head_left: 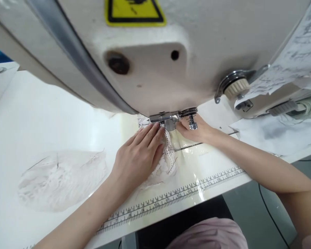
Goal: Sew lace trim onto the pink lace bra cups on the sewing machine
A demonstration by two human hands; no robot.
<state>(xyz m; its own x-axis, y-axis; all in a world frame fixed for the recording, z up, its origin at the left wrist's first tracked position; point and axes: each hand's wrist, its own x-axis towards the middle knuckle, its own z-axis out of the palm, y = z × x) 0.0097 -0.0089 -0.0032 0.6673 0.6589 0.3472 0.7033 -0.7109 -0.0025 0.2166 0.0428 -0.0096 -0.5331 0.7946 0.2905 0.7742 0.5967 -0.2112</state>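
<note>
White lace piece [166,169]: sheer, dotted openwork band [169,143] along its right edge. Lies on the surface [67,110], mostly hidden under the flat left hand [138,157]; far part runs beneath the sewing machine head [145,83]. Near end loose, slightly rumpled, outline uneven, dark thread [173,165] across it, near the ruler scale [168,200].

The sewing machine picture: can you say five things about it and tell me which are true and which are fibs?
1. The left hand lies on white lace. True.
2. The right hand rests on the ruler marks. False: it is near the low end of the sewing machine.
3. Another lace piece lies on the table. True.
4. The sticker is blue. False: it is yellow with a black border.
5. The ruler marks have numbers. True.
</note>
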